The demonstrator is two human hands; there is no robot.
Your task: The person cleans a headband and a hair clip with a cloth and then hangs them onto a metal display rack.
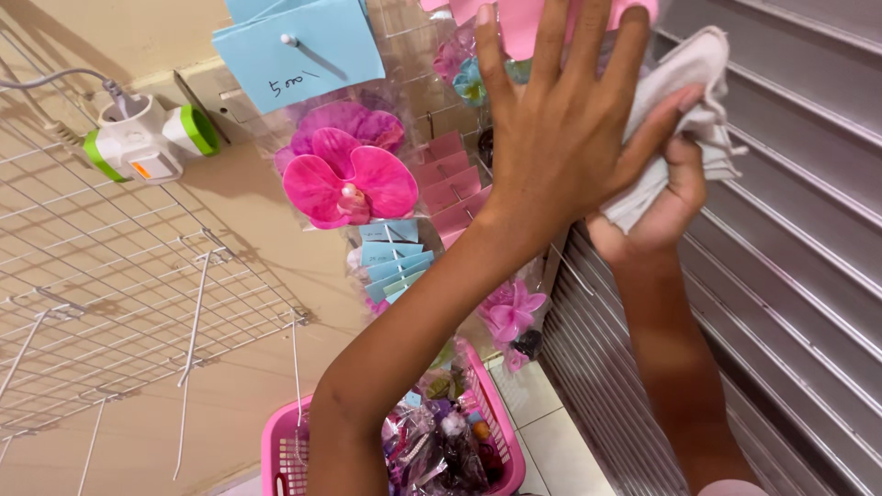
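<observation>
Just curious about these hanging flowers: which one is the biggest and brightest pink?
The large magenta orchid left of the raised left hand; the pink flower lower down is much smaller.

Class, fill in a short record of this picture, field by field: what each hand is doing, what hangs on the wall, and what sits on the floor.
Left hand: open, fingers spread, pressed flat against hanging packets
Right hand: grips a pale cloth at the ribbed metal shutter
On wall: pink fabric flower, blue card, wire grid
On floor: pink basket of packets
</observation>
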